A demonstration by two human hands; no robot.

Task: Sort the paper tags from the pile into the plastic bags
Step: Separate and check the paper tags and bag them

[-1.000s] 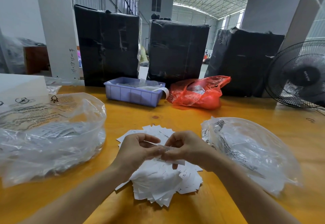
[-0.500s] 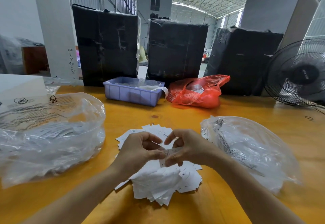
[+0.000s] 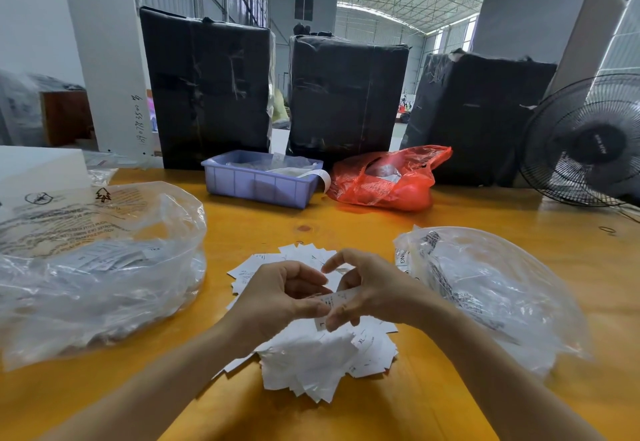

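A single tag (image 3: 335, 302) is pinched over the pile (image 3: 311, 354) between the curled fingers of the left hand (image 3: 277, 297) and right hand (image 3: 367, 291). Bags are set at nine o'clock (image 3: 100, 267) and three o'clock (image 3: 491, 288). Should the size be misread, the wrong bag could be fed.

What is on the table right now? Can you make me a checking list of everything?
Surface: orange wooden table, a dark knot near the middle.
Job's things: pile of paper tags at the centre; one tag held above it; clear bag to the left, another clear bag to the right, both with tags inside.
Clutter: purple tray, red bag, white box.
Hands: left hand and right hand both pinch the tag.
Cables: nothing seen.
Surroundings: three black wrapped bundles, black fan, warehouse hall.
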